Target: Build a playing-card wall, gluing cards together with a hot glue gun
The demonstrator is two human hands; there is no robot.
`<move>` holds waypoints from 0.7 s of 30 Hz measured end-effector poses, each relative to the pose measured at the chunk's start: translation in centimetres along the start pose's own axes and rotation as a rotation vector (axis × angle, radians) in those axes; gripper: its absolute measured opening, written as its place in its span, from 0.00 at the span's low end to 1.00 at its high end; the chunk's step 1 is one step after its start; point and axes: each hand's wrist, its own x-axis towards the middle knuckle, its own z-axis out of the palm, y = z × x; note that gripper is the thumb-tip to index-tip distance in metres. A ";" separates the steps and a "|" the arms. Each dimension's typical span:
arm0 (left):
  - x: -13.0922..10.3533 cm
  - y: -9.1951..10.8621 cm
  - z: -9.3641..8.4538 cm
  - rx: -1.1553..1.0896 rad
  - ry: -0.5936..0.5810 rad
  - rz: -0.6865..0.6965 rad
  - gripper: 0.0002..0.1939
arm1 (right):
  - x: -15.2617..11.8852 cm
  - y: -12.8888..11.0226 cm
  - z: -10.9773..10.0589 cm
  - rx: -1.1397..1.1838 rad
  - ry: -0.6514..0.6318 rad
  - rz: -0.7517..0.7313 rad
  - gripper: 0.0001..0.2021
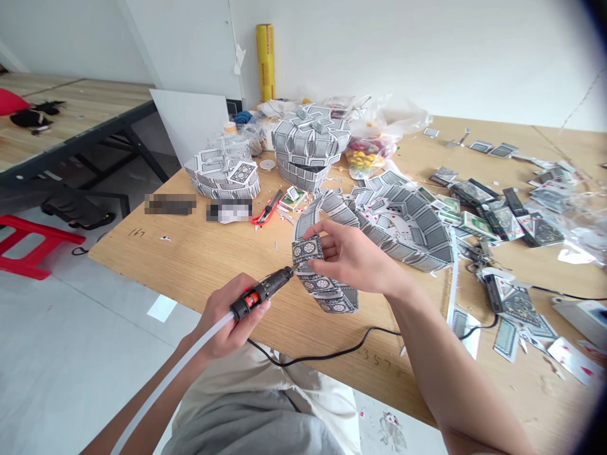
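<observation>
My left hand is closed around a black glue gun with a long white glue stick running out of its back. The gun's nozzle points at a strip of folded patterned cards and seems to meet its edge. My right hand pinches this strip between thumb and fingers near its upper part. The strip curls up and back toward a large heart-like ring of folded cards, which has playing cards lying inside it.
Behind stand a lidded card box and a smaller one. A red cutter lies at centre left. Card packs and scissors are scattered right. A black cable crosses the table's front edge.
</observation>
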 end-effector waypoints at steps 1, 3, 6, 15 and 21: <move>0.1 0.1 0.0 -0.007 -0.001 0.006 0.02 | 0.0 0.0 0.0 -0.001 -0.003 0.000 0.19; 0.4 0.2 -0.1 -0.024 -0.001 0.020 0.03 | 0.1 0.0 0.0 -0.008 -0.008 0.003 0.19; 0.7 0.2 -0.1 -0.057 -0.012 0.016 0.03 | 0.1 -0.1 -0.1 -0.020 -0.025 0.005 0.19; 0.1 -3.5 0.5 -0.361 -0.109 -0.323 0.16 | 0.0 -0.2 -0.6 0.012 -0.070 -0.001 0.19; 0.2 -3.9 0.4 -0.397 -0.118 -0.366 0.20 | 0.1 -0.1 -0.4 0.020 -0.072 -0.005 0.19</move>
